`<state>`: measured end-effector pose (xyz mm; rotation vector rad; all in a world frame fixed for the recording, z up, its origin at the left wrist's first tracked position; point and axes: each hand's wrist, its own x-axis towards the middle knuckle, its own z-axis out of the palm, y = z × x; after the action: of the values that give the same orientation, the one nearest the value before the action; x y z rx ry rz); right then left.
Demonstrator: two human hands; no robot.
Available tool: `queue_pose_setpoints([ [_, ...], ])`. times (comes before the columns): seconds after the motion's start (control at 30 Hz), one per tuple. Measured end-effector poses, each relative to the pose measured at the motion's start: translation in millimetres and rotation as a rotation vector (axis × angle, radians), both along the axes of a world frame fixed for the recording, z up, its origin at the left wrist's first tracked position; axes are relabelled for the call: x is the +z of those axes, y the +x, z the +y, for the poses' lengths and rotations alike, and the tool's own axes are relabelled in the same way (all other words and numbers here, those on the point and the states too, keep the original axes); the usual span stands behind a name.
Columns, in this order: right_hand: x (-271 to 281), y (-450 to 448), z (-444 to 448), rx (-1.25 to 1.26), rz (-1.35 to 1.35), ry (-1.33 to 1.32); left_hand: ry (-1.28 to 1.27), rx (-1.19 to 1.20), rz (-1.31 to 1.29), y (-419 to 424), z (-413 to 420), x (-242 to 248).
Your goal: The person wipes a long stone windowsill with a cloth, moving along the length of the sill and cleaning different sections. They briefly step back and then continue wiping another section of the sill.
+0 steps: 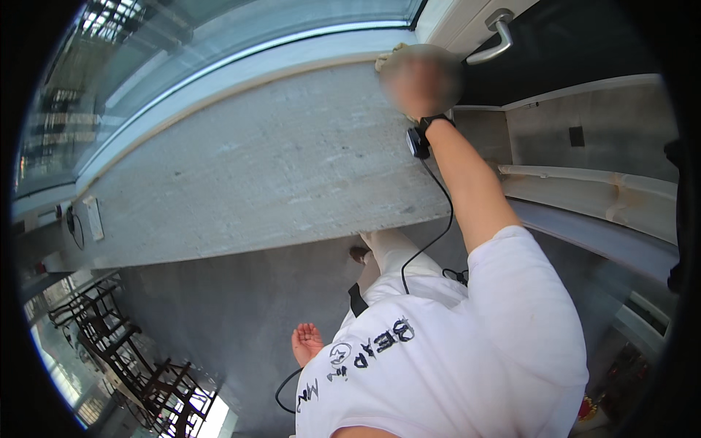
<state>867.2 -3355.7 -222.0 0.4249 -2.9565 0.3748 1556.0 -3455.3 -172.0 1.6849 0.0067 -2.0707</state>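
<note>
At the far right end of a grey stone-like windowsill (263,159), beside the window frame, is my right hand (420,82), its fingers blurred. Edges of a yellowish cloth (390,56) show around it, and the hand appears to hold the cloth against the sill corner. A black band with a small device (418,143) and a cable is on my right wrist. My left hand (307,342) hangs low beside my body, palm partly showing, fingers a little curled, with nothing in it.
A metal door handle (499,41) juts out just right of my right hand. A window (219,33) runs behind the sill. A white strip (93,218) and a black cable lie at the sill's left end. Dark metal frames (137,367) stand at the lower left.
</note>
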Motion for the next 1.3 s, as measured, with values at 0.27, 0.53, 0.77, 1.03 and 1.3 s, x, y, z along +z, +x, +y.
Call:
queue_pose_setpoints([
  [0.27,17,72,-105,0.455,0.185,-0.249,0.003,-0.158,-0.084,-75,-67,21],
  [0.53,73,31,-91,0.628,0.516,-0.351,-0.076,-0.319,0.113,-154,-117,39],
  [0.77,25,-50,-33,0.161,0.375,0.197,0.029,-0.315,0.038,-152,-130,20],
  [1.03,19,-47,-88,-0.149,0.227,-0.236,0.108,-0.258,0.006,-113,-203,-4],
  [1.3,37,79,-291,0.428,0.31,-0.461,0.074,-0.385,-0.218,-61,-289,-11],
])
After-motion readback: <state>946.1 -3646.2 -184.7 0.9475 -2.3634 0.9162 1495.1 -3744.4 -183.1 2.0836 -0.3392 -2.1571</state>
